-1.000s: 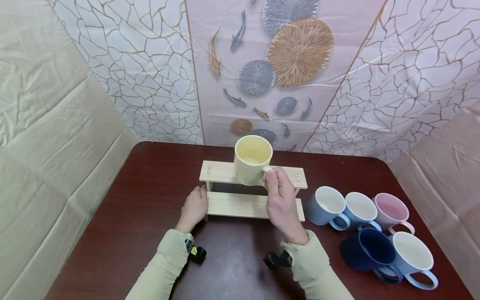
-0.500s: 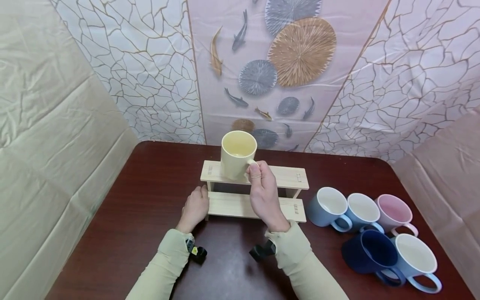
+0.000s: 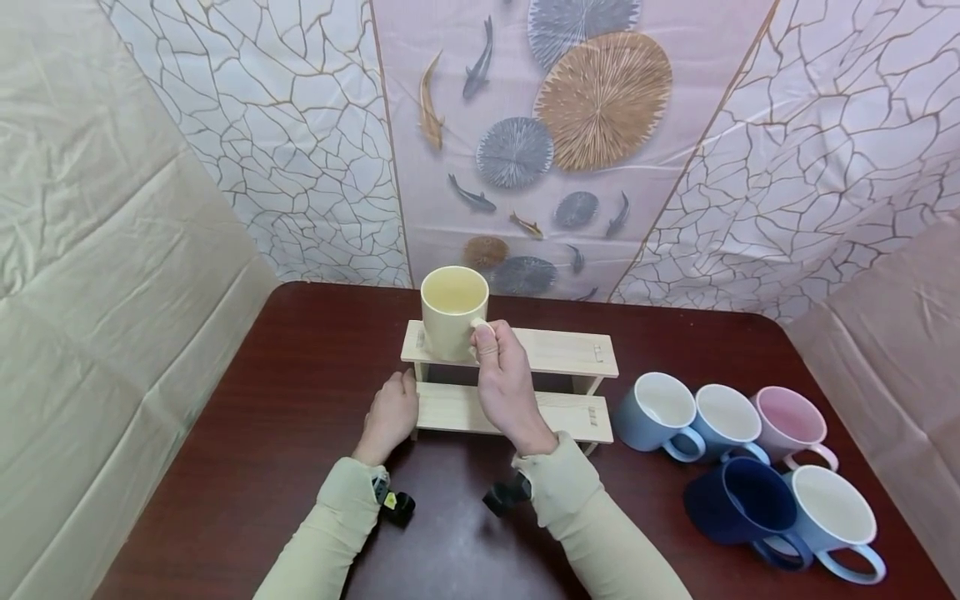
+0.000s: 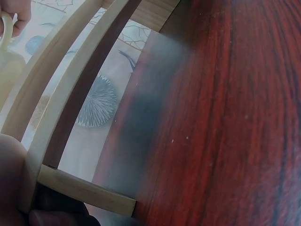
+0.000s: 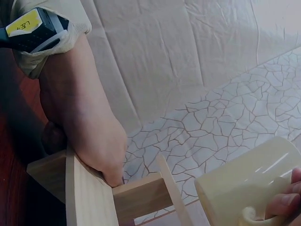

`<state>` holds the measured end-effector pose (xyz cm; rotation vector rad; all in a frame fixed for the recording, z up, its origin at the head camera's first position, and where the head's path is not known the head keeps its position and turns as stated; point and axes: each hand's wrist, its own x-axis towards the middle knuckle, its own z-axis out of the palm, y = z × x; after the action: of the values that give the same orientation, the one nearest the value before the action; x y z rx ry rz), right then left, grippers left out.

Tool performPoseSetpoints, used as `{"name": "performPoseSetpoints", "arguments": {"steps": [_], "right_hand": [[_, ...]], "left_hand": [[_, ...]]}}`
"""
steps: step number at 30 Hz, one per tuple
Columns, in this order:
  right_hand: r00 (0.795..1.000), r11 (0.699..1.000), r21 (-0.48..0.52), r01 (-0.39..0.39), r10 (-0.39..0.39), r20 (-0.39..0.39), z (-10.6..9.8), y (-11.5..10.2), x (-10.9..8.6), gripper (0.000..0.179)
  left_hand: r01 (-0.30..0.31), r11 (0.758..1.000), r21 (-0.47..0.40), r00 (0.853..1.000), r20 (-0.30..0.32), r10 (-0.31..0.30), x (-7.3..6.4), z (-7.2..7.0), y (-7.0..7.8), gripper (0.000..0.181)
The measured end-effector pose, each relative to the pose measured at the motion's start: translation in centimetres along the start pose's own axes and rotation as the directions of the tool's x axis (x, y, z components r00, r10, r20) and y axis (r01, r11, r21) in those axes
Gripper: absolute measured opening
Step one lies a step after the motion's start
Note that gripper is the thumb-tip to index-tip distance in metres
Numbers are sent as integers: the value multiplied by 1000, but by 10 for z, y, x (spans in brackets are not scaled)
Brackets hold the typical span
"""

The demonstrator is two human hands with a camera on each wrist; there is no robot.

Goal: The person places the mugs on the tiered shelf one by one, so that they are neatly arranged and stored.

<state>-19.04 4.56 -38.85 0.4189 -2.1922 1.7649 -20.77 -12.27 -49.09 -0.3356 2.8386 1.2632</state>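
Note:
My right hand (image 3: 507, 375) pinches the handle of a pale yellow mug (image 3: 450, 321), held upright with its mouth facing up. In the head view the mug overlaps the left part of the upper board of a two-tier wooden rack (image 3: 555, 350). The right wrist view has the mug (image 5: 244, 183) at the lower right, close to the upper board's end. My left hand (image 3: 390, 414) grips the rack's lower left end; in the right wrist view, the thumb of this left hand (image 5: 91, 122) is on the near side and the fingers reach over the board.
Several mugs stand on the table's right side: a light blue one (image 3: 654, 417), another light blue one (image 3: 723, 421), a pink one (image 3: 787, 421) and a dark blue one (image 3: 712, 504) before a further light blue one (image 3: 832, 508). Patterned cloth (image 3: 315, 150) hangs behind the dark red table (image 3: 247, 433).
My right hand has carried the yellow mug leftward across the upper board, from about its middle to its left end. The left hand keeps its place on the rack.

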Motion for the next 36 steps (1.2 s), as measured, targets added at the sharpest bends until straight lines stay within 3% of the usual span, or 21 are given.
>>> {"name": "performPoseSetpoints", "arguments": {"steps": [22, 31, 36], "right_hand": [[1000, 1000, 11, -30, 30, 0, 11, 14, -4, 34], [996, 996, 49, -80, 78, 38, 3, 11, -1, 36], [996, 996, -2, -94, 94, -7, -10, 9, -10, 29]], "left_hand": [[-2, 1000, -17, 1000, -14, 1, -2, -1, 1, 46], [-15, 1000, -19, 1000, -27, 14, -1, -2, 1, 45], [-24, 1000, -17, 1000, -10, 24, -2, -1, 1, 46]]}}
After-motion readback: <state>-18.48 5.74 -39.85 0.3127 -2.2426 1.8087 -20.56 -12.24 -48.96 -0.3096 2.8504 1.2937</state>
